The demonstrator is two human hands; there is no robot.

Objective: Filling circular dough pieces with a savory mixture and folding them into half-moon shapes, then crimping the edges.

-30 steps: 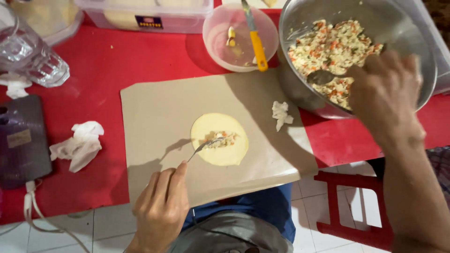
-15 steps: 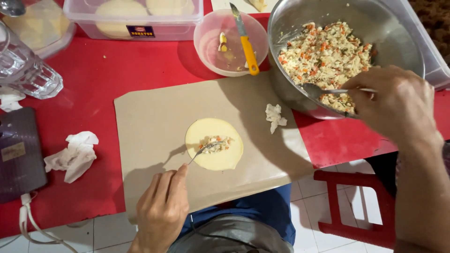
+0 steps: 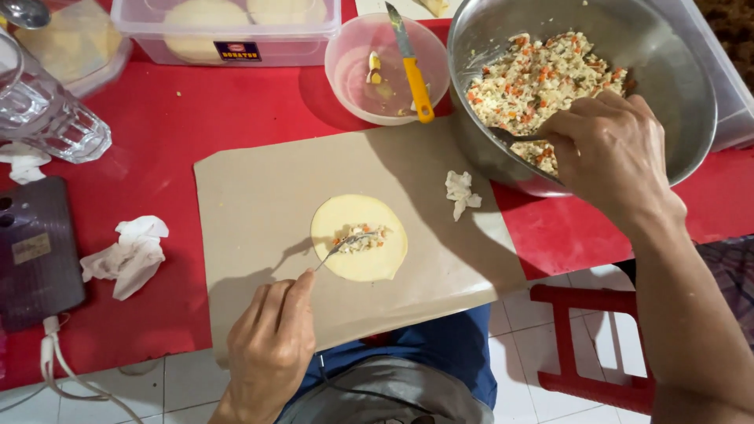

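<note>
Round dough wrapper (image 3: 360,237), centre of frame, on brown paper (image 3: 259,204): a small mound of filling already laid, unfolded. Fork (image 3: 345,245) pinched by left hand (image 3: 271,345); spoon (image 3: 514,136) gripped by right hand (image 3: 609,153) in steel bowl (image 3: 691,86) (much filling left).

At the bottom centre of the frame, the left hand (image 3: 271,345) grips a fork (image 3: 345,245) whose tines rest on a small heap of filling (image 3: 363,238) in the middle of a round, pale dough wrapper (image 3: 360,238). The wrapper lies flat on a sheet of brown paper (image 3: 259,204) spread over the red table (image 3: 181,118). At the upper right, the right hand (image 3: 605,153) reaches over the rim of a steel bowl (image 3: 667,71) and holds a spoon (image 3: 514,136) dipped into the chopped mixture (image 3: 534,71). A pink bowl (image 3: 353,71) with a yellow-handled knife (image 3: 415,74) across it sits at the top centre.
</note>
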